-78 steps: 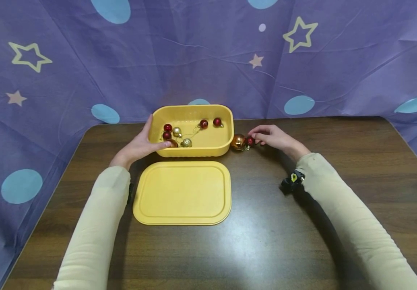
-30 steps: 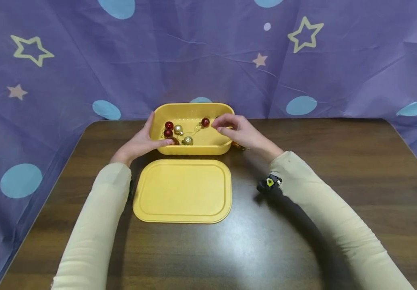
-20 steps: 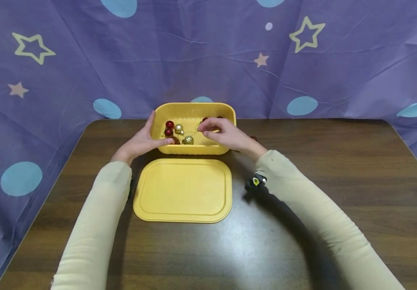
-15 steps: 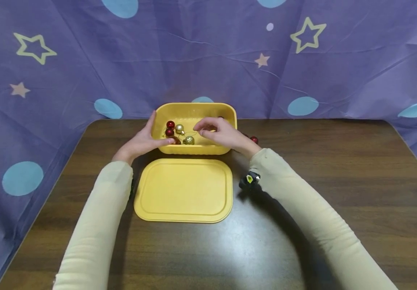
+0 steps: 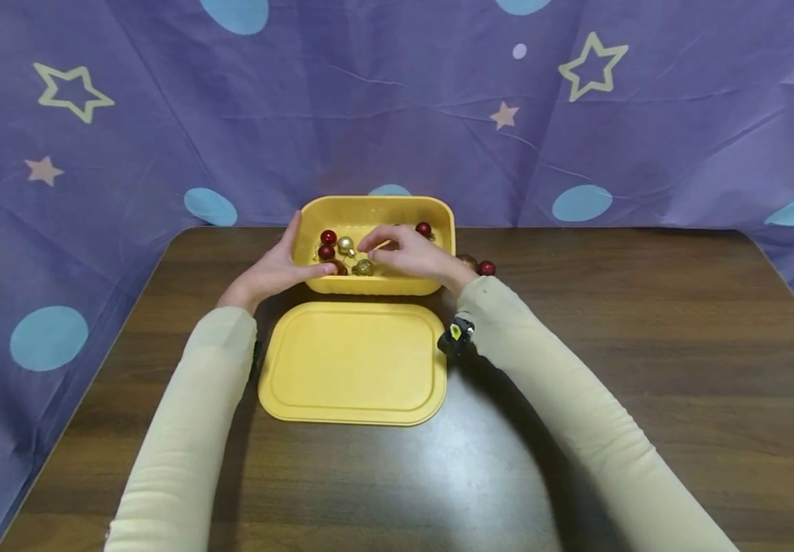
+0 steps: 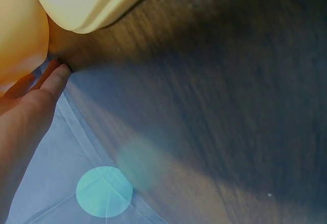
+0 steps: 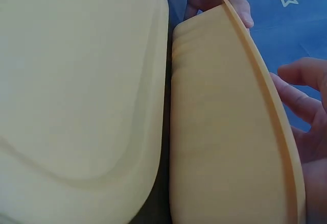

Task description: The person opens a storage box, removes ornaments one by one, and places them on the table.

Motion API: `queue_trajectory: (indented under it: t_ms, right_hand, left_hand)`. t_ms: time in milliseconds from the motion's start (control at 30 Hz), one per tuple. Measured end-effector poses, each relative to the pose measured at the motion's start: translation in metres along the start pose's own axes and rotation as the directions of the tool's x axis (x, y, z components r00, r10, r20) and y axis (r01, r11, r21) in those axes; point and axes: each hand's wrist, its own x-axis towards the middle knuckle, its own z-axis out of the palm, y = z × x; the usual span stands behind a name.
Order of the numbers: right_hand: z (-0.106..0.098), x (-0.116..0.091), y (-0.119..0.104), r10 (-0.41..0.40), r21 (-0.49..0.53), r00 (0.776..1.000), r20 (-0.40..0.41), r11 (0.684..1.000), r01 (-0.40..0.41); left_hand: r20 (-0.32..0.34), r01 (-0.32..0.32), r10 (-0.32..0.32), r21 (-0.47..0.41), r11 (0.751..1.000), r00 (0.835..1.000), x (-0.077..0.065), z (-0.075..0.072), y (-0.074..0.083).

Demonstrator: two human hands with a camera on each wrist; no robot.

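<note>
My left hand [image 5: 269, 270] grips the left end of a yellow plastic box [image 5: 383, 286], thumb over the rim and fingers along the outside wall. Inside lie small Christmas baubles: two red baubles [image 5: 328, 238], a pale gold bauble [image 5: 346, 245], a glittery gold bauble [image 5: 363, 267] and a copper bauble [image 5: 339, 267] by the left thumb. Another red bauble [image 5: 424, 229] sits at the right. My right hand [image 5: 407, 253] reaches into the box, bent fingertips close to the pale gold bauble. In the right wrist view, its thumb and fingers [image 7: 294, 99] stand apart.
A yellow lid [image 5: 352, 364] lies flat in front of the box. Right of the box, a copper bauble [image 5: 467, 261] and a red bauble [image 5: 486, 268] rest on the wooden table [image 5: 611, 307]. A purple patterned cloth [image 5: 404, 115] hangs behind.
My right hand has moved left from the red bauble beside the box to inside the box, near the pale gold bauble. The left hand keeps its hold on the box.
</note>
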Motion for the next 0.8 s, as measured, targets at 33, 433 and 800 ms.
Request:
queue_trajectory:
  t_ms: [33, 433, 800]
  right_hand:
    - [0.0, 0.001, 0.0, 0.0, -0.005, 1.0, 0.004, 1.0, 0.0]
    - [0.006, 0.014, 0.006, 0.066, 0.008, 0.995, 0.072, 0.998, -0.067]
    - [0.007, 0.02, 0.011, 0.122, 0.004, 0.977, 0.177, 0.992, -0.125]
  left_hand:
    - [-0.004, -0.006, 0.006, 0.004, 1.0, 1.0, 0.004, -0.001, -0.006]
    - [-0.019, 0.0, 0.001, 0.006, 1.0, 1.0, 0.012, 0.0, -0.018]
    - [0.011, 0.026, -0.026, -0.038, 0.999, 1.0, 0.003, -0.001, -0.001]
